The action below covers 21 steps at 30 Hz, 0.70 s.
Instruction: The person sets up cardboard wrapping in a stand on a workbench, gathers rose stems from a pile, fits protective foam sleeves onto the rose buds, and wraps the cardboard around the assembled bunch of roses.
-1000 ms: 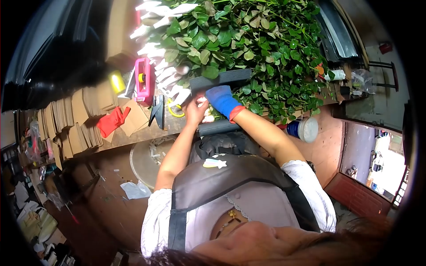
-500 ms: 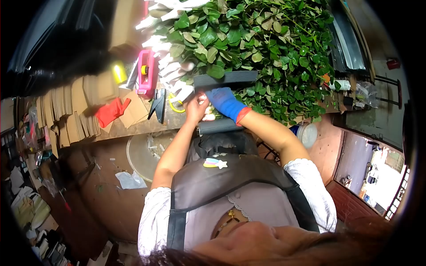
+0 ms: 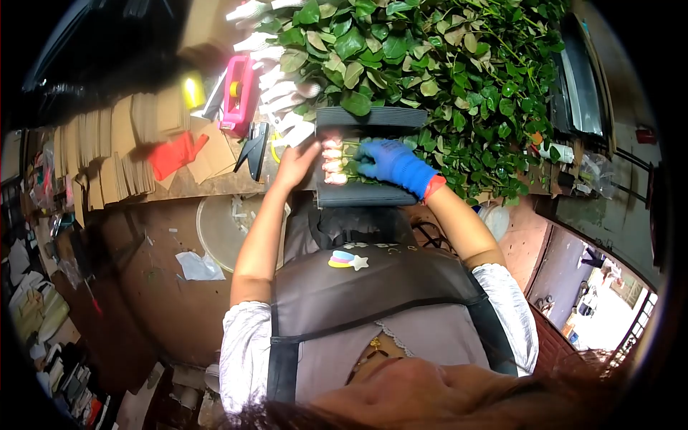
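Observation:
A row of pale pink roses (image 3: 334,162) lies in a dark ridged holder (image 3: 371,196), heads toward the left, between its upper and lower walls. My bare left hand (image 3: 297,165) is just left of the rose heads, fingers stretched toward them; its fingertips are partly blurred. My right hand (image 3: 393,166), in a blue glove with an orange cuff, curls over the rose stems just right of the heads. The glove hides most of the stems. Beyond the holder spreads a large pile of leafy green stems (image 3: 459,79), with white netted flower heads (image 3: 276,89) at its left.
To the left are a pink tape dispenser (image 3: 236,97), a black tool that looks like a stapler (image 3: 252,152), a red cloth (image 3: 175,155), a yellow roll (image 3: 192,91) and cardboard stacks (image 3: 118,136). A round bin (image 3: 218,247) stands below the table edge.
My hands have moved apart; the left shifted left, the gloved right moved right and lower. The row of rose heads between them now shows clearly. The view has shifted slightly.

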{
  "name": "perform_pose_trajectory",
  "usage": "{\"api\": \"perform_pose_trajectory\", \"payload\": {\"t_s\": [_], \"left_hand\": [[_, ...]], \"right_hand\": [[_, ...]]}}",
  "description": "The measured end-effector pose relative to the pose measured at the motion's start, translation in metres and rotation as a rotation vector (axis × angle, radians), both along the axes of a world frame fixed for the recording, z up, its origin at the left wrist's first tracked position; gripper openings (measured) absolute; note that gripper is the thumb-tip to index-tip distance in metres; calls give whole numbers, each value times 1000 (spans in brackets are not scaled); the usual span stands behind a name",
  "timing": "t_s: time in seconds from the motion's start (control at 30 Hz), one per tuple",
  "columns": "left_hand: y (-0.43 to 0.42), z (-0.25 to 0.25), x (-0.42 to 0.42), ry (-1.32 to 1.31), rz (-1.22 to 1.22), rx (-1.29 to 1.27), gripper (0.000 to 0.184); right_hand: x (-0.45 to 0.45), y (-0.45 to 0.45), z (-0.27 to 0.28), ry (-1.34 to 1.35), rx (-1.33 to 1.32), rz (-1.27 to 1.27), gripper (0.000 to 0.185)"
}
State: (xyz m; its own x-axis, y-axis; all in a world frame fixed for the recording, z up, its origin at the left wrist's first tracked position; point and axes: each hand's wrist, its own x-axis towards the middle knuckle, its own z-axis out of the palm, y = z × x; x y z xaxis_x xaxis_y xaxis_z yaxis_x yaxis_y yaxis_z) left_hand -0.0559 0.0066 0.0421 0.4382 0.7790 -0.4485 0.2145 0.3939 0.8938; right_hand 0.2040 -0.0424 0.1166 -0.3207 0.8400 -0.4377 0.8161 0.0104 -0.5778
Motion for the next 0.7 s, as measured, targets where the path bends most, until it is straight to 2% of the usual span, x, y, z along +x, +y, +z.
{"api": "perform_pose_trajectory", "payload": {"t_s": [0.07,0.1,0.2,0.3,0.4,0.5,0.7], "left_hand": [[-4,-7,3,-33,-106,260,55],[-3,-10,0,163,-230,489,73],[-5,5,7,350,-305,469,79],[-8,-10,5,412,-320,500,85],[-12,-20,4,460,-321,539,87],[-10,-17,6,477,-338,550,88],[9,-8,13,484,-500,362,95]], "right_hand": [[-6,0,-6,-46,-41,152,35],[-13,0,-10,-74,-58,198,36],[-34,6,-17,-193,-78,286,39],[-46,13,-29,-288,-78,310,40],[-45,11,-44,-253,-78,274,43],[-33,10,-29,-38,-116,195,47],[-41,1,-49,-182,-110,116,51]]}}
